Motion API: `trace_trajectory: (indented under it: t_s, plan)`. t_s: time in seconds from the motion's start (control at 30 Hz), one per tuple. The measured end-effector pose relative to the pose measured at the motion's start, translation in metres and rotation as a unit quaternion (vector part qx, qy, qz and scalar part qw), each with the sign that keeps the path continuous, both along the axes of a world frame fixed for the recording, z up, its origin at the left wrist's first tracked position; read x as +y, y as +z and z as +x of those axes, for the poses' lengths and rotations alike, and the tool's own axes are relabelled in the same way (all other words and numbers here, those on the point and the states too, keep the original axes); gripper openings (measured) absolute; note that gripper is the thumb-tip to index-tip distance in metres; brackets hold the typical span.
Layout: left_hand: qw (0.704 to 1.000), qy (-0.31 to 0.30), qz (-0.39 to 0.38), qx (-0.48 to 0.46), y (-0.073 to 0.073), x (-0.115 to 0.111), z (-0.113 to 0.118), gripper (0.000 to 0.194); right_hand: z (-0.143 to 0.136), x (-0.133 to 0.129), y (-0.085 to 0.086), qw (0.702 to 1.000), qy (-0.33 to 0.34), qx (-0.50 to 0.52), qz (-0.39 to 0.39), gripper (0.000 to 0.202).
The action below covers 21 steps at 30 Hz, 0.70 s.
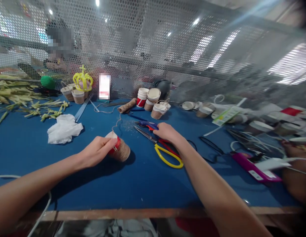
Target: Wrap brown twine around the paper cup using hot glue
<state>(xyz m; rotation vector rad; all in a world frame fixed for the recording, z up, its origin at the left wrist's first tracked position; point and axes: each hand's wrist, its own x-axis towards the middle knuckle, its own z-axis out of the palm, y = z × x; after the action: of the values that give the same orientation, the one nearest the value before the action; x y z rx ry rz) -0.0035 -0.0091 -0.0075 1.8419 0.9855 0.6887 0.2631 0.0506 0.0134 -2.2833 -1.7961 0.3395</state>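
Note:
My left hand (102, 149) is closed on a small red-and-white paper cup (114, 144), tilted on its side above the table. Brown twine (123, 151) is wound around part of the cup, and a loose strand runs from it toward a brown roll (127, 106) farther back. To the right, my right hand (167, 132) grips a blue hot glue gun (143, 123), its nozzle pointing left. Scissors (146, 134) with yellow and red handles lie beside that hand, partly under my wrist.
White crumpled tissue (64, 128) lies at left, near dried plant strips (12, 92). Twine-wrapped cups (157, 111) stand toward the mesh screen (133, 39), near a yellow crown-shaped piece (83, 80). At right are a magenta power strip (256, 168), cables, and another person's arm (297, 174).

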Motion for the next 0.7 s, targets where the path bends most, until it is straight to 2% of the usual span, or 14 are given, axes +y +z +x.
trace_trajectory:
  t_s: [0.13, 0.23, 0.3, 0.37, 0.43, 0.5, 0.57, 0.7]
  plan:
    - [1.000, -0.010, 0.009, 0.017, 0.004, 0.000, -0.001, 0.050, 0.003, 0.007, -0.011, 0.998, -0.016, 0.042, -0.035, 0.020]
    - [1.000, -0.020, -0.002, 0.012, 0.005, 0.002, -0.001, 0.051, 0.000, 0.000, -0.004, 0.995, -0.018, 0.101, 0.003, 0.009]
    - [1.000, -0.022, -0.012, 0.004, 0.004, 0.004, -0.002, 0.051, -0.004, -0.011, 0.006, 0.987, -0.012, 0.150, 0.050, 0.011]
    - [1.000, -0.014, -0.012, 0.003, 0.002, 0.006, -0.003, 0.052, -0.011, -0.026, 0.016, 0.975, 0.012, 0.209, 0.076, 0.014]
    - [1.000, 0.005, 0.000, 0.010, 0.001, 0.008, -0.003, 0.053, -0.020, -0.042, 0.024, 0.959, 0.045, 0.272, 0.060, 0.012]
    - [1.000, 0.015, 0.011, 0.011, 0.000, 0.009, -0.004, 0.055, -0.030, -0.058, 0.028, 0.920, 0.091, 0.381, 0.027, 0.019]
    - [1.000, 0.015, 0.018, 0.010, 0.000, 0.011, -0.005, 0.055, -0.039, -0.072, 0.028, 0.908, 0.129, 0.399, 0.019, 0.021]
    - [0.999, 0.018, 0.032, 0.027, 0.002, 0.013, -0.006, 0.053, -0.051, -0.088, 0.021, 0.919, 0.173, 0.353, 0.033, 0.024]
